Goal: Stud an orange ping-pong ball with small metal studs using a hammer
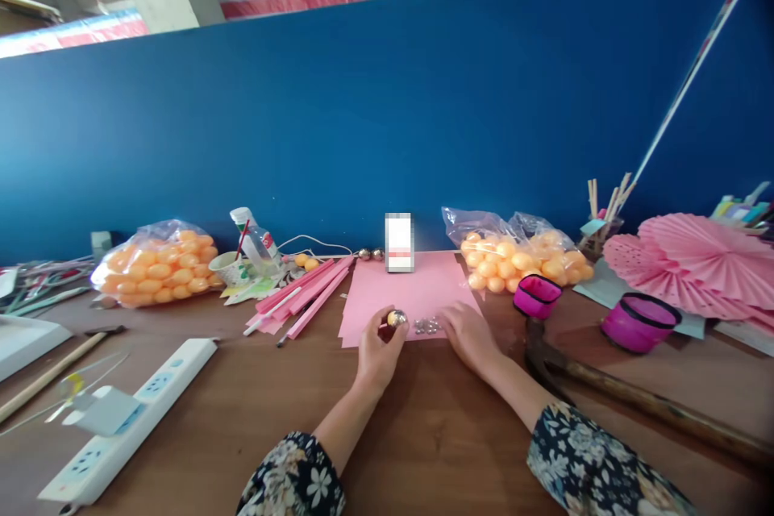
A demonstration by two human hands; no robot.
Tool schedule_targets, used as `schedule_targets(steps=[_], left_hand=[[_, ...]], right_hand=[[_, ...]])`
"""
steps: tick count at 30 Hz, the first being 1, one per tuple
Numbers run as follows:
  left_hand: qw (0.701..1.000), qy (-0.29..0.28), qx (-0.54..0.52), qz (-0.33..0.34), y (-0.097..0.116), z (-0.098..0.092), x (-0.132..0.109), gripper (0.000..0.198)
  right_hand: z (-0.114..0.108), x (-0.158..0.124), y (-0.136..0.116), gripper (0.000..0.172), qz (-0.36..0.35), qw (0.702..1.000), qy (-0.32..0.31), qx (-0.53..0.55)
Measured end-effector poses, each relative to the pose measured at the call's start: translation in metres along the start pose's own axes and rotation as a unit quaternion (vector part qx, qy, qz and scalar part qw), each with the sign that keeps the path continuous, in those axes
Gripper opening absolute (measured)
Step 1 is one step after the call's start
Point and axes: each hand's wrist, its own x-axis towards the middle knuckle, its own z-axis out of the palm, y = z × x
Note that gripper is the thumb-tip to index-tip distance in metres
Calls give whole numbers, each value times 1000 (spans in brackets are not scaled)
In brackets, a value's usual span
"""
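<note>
Navy floral fabric sleeves [293, 480] nearest; left hand [380, 348] pinches a shiny silver metal ball [397, 318] between thumb and fingers, presumably against rolling. Right hand [472, 337] has fingers beside small shiny silvery balls [426, 326], maybe corralling them; can't tell if gripping. Flat pink paper [417, 288] extends beyond both hands' fingers.

From far away, I see a brown wooden table [435, 439] holding flat pink paper sheets [417, 282], thin pink paper strips [318, 300], a long white plastic power strip [175, 371], clear plastic bags of round orange balls [160, 270] and a hammer with a pale wooden handle [54, 377].
</note>
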Motion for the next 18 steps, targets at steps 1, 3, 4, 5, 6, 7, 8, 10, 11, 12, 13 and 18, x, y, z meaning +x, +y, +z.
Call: schedule_targets(steps=[1,3,4,5,6,7,8,10,11,12,13,18], left_hand=[[1000,0,-1,-1,-1,0,0,39],[1000,-2,-5,-5,-3,-1,-1,40],[1000,-3,-8,-7,-4,-1,-1,40],[1000,-3,-10,-9,-5,-1,-2,41],[1000,-3,-11,-10,-5,-1,-2,41],[1000,-3,-10,-10,-6,-1,-2,42],[1000,-3,-10,-10,-6,-1,-3,43],[1000,-1,-17,-16,-5,-1,-3,43],[1000,1,-23,-19,-5,-1,-3,43],[999,2,-30,-23,-4,-1,-3,43],[999,3,-33,-25,-4,-2,-3,43],[1000,0,-25,-17,-5,-2,-3,45]], right_hand=[[0,1,0,23,5,1000,-1,-4],[1,3,0,23,12,1000,-3,-7],[1,3,0,23,14,1000,-5,-7],[1,3,0,22,15,1000,-7,-7],[1,3,0,22,16,1000,-8,-6],[1,3,0,22,15,1000,-9,-4],[1,3,0,22,14,1000,-8,-2],[1,2,-1,22,12,1000,-7,0],[1,1,-1,22,12,1000,-5,1],[1,1,-1,21,13,1000,-2,2],[2,0,-1,20,14,1000,1,4],[5,-1,2,18,38,998,37,34]])
